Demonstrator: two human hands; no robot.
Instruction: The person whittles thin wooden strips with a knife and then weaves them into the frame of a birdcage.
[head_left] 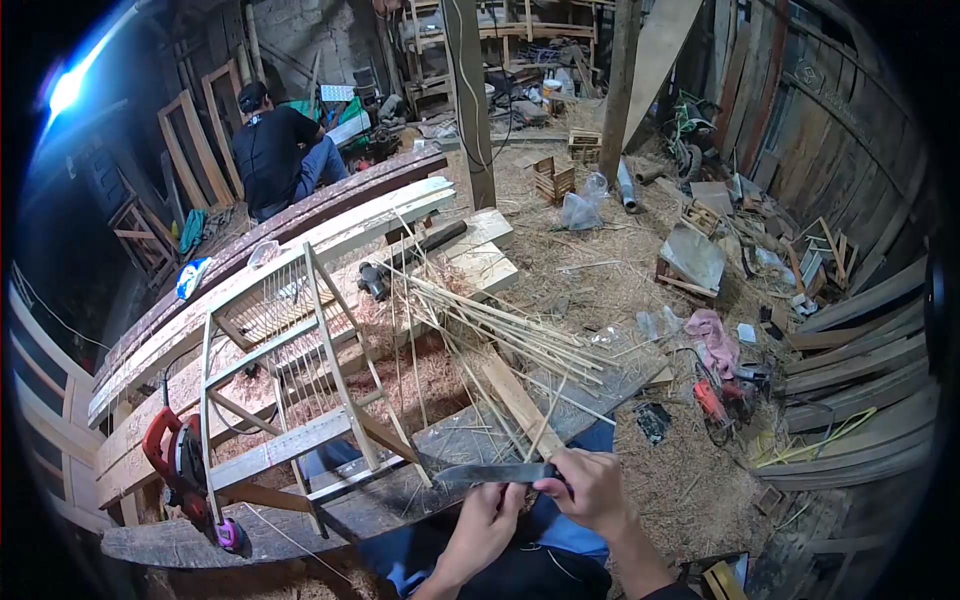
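Note:
My right hand (590, 490) is wrapped round the dark handle of a knife (495, 473), its blade pointing left above the bench edge. Just below the blade, my left hand (487, 520) is closed in a pinch, in line with a thin wooden stick (546, 412) that slants up past the blade; its lower end is hidden. Many similar thin sticks (510, 330) lie in a loose bundle across the bench (400, 510). To the left stands a wooden frame (285, 445) with a row of thin rods in its upper part.
A hammer (373, 282) lies among shavings on the planks (485, 262). A red circular saw (180, 460) and a purple tape roll (230, 535) are at the bench's left. Another person (275, 150) sits at the back left. A red power tool (712, 405) lies on the littered floor.

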